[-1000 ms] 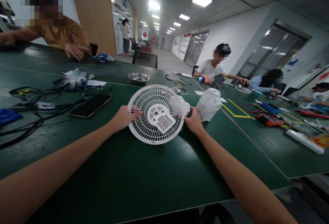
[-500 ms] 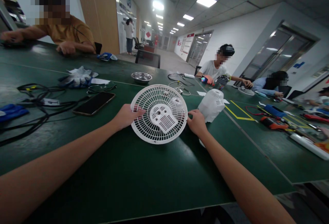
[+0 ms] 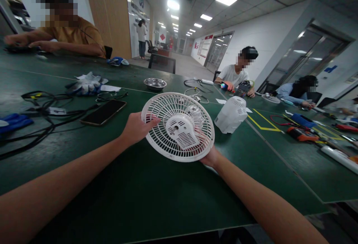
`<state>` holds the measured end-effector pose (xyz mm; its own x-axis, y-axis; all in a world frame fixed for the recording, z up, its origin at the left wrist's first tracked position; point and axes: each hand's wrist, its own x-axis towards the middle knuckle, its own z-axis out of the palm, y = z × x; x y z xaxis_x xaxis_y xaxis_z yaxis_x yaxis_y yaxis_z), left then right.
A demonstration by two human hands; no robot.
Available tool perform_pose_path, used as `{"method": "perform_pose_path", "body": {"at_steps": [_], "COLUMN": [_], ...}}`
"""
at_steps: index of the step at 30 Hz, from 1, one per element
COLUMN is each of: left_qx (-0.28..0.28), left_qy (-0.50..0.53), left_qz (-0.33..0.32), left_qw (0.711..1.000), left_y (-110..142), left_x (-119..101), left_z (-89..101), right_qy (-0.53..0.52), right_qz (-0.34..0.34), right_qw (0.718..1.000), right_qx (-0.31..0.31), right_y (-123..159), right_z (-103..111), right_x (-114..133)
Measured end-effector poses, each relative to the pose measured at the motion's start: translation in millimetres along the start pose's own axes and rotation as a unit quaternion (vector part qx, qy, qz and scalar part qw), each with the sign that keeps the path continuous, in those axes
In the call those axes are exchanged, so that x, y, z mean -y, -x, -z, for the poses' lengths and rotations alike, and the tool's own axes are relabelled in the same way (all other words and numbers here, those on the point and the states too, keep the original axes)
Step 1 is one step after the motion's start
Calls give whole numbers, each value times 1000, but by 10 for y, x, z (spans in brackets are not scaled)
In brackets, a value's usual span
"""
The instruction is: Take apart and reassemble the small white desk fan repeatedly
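A round white fan grille (image 3: 181,130) is held tilted above the green table. It has a slotted raised centre with a small hole. My left hand (image 3: 136,127) is closed on its left rim, thumb over the front slats and fingers behind. My right hand (image 3: 210,156) grips from behind at the lower right. Its fingers show only in part through the slats, at the back of the centre. A white slotted part shows through the grille's upper right, partly hidden. Just right of the grille, a translucent white plastic housing (image 3: 231,115) stands on the table.
Left on the table (image 3: 112,199) lie a phone (image 3: 104,112), black cables (image 3: 52,124) and work gloves (image 3: 88,84). A metal bowl (image 3: 155,84) sits beyond the grille. Tools, including an orange-and-black meter (image 3: 302,134), lie to the right. Other people sit around the table.
My right hand has moved from the right rim to behind the grille. The grille has tilted, its right side shifting right and down. My left hand keeps its hold.
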<state>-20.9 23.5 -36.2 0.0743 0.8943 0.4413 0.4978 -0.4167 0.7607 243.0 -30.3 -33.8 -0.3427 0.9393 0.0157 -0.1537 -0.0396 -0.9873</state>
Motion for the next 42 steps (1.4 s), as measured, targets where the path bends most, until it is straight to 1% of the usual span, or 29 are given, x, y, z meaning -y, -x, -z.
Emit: {"method": "perform_pose_path", "body": {"at_steps": [3,5,6,7,8,11,14,16,17,19,20,22,23,25,28,30,31,32,34,37,39,42], "left_qx": [6,33,53,73,98,165,219,235,234,225,222,221,220,215,206,203,203,201,200,192,179,161], "left_qy": [44,118,173,236,297,441,511,525,526,519,514,509,509,506,490,478,474,469,459,454,458,461], "left_qz": [-6,11,35,68,108,207,272,316,334,362,372,385,389,394,395,389,384,381,378,375,370,360], "left_qw": [999,992,983,967,944,858,785,754,747,741,740,737,736,737,750,761,766,771,779,785,788,795], "left_y": [-29,-72,-94,-112,-126,-132,-106,-96,-97,-110,-119,-136,-141,-147,-150,-152,-153,-155,-159,-164,-163,-158], "left_x": [87,180,228,269,300,302,196,127,106,92,96,110,117,125,135,148,156,166,183,201,204,204], "left_z": [-57,-89,-99,-103,-101,-73,-44,-44,-50,-69,-79,-93,-96,-98,-96,-99,-102,-108,-121,-144,-155,-165], "right_qy": [27,47,62,80,100,171,294,386,425,479,493,493,483,468,469,474,476,477,479,478,473,463], "right_qz": [72,108,121,132,143,177,197,203,205,212,216,232,247,282,327,331,323,310,274,214,183,151], "right_qw": [995,987,983,979,975,958,925,891,874,846,838,836,837,831,796,777,774,776,791,823,838,849], "right_qx": [-68,-111,-126,-135,-139,-146,-139,-125,-116,-97,-87,-72,-75,-107,-199,-250,-264,-271,-263,-218,-199,-205], "right_y": [-48,-81,-90,-92,-87,-55,-30,-28,-31,-41,-48,-66,-79,-115,-205,-287,-330,-373,-453,-538,-572,-607], "right_z": [76,139,166,190,209,245,256,246,237,221,220,249,282,386,589,715,766,809,869,914,931,953], "right_x": [-7,24,46,68,87,95,55,40,41,55,64,82,89,97,89,62,40,13,-48,-125,-153,-168]}}
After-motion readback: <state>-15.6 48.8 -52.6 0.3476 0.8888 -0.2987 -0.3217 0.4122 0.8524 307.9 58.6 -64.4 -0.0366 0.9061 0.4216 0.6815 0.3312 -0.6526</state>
